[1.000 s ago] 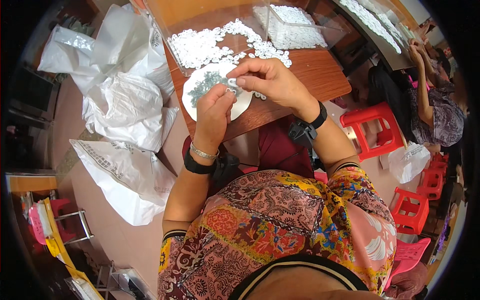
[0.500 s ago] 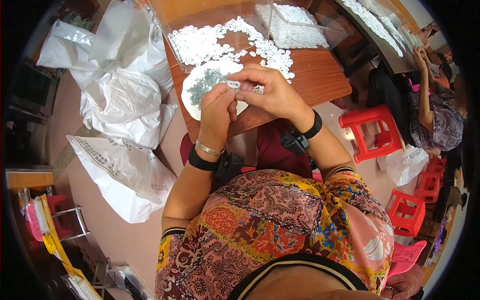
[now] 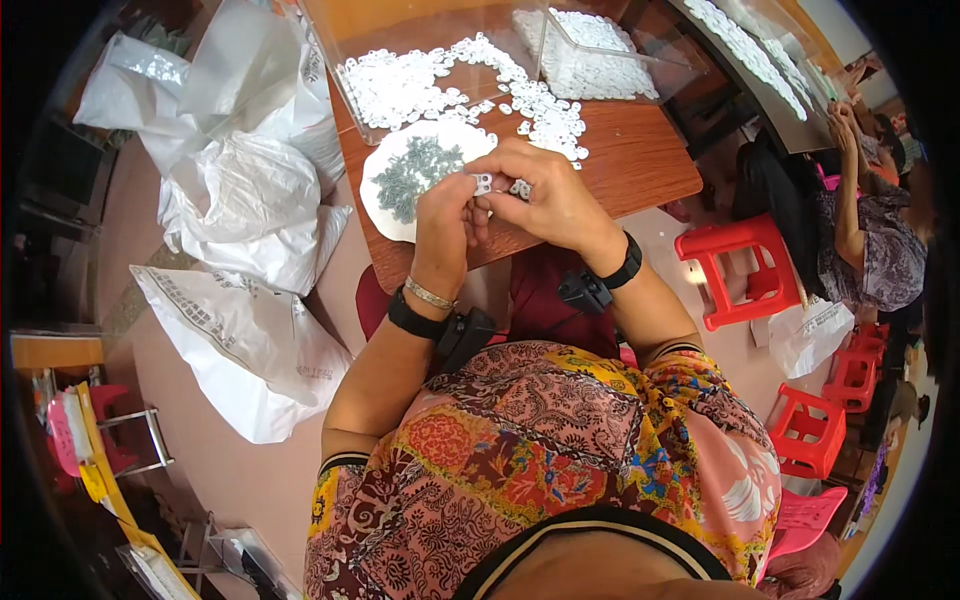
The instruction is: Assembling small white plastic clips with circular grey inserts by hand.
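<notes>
Between the fingertips of both hands sits a small white oval plastic piece with two holes point(image 3: 483, 184). My left hand point(image 3: 442, 218) pinches its left side, thumb and fingers closed. My right hand point(image 3: 552, 198) curls around its other side, and more such pieces point(image 3: 520, 188) show by its fingers; whether they are held or lie on the table I cannot tell. Just left of the hands is a white plate point(image 3: 385, 222) bearing a heap of small grey-green, see-through parts point(image 3: 408, 178). Beyond it, similar white pieces point(image 3: 395, 92) are spread over the brown wooden table point(image 3: 640, 165).
A clear plastic box point(image 3: 610, 75) full of white pieces stands at the table's far right. Large white sacks point(image 3: 245, 200) crowd the floor on the left. Red stools point(image 3: 735, 265) stand on the right, near another person point(image 3: 870, 240) seated at a different table.
Both hands have shifted slightly right and nearer to me, with the white piece between them. The piece now appears turned more upright.
</notes>
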Motion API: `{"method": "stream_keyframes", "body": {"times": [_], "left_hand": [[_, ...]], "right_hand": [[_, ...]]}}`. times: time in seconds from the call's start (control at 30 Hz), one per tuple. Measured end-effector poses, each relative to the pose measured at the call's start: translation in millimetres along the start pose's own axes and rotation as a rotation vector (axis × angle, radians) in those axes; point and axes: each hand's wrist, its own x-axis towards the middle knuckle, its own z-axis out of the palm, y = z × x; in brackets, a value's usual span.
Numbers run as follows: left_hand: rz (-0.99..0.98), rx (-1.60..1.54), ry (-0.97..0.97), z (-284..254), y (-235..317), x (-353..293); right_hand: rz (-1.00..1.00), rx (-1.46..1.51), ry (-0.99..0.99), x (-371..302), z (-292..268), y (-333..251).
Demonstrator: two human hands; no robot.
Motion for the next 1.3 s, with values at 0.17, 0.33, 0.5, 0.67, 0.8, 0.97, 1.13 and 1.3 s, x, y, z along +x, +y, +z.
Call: {"method": "stream_keyframes", "body": {"times": [0.17,0.33,0.5,0.67,0.8,0.97,1.13,1.3], "left_hand": [[0.051,0.087,-0.003,4.4,3.4,-2.9],[0.074,0.134,0.004,3.7,-4.3,-2.1],[0.055,0.048,0.008,1.1,-3.7,-6.2],[0.102,0.115,-0.032,-0.7,-4.3,-7.7],[0.137,0.156,-0.030,-1.1,-5.0,-9.5],[0.113,0.098,0.031,1.4,-7.4,-9.8],[0.122,0.053,0.045,-0.1,-13.3,-13.8],[0.122,0.046,0.029,-9.8,-25.2,-16.4]], "right_hand": [[-0.001,0.019,-0.011,-0.7,-0.6,-0.5],[-0.043,-0.121,0.059,-3.6,3.7,-3.1],[-0.051,-0.222,0.052,-6.3,2.9,-6.3],[-0.073,-0.212,0.058,-7.8,2.9,-5.8],[-0.069,-0.203,0.053,-8.0,3.1,-8.5],[-0.041,-0.188,0.018,-8.4,2.3,-10.3],[-0.030,-0.131,0.037,-13.5,10.4,-5.0],[-0.040,-0.140,0.010,-17.2,16.1,-1.8]]}}
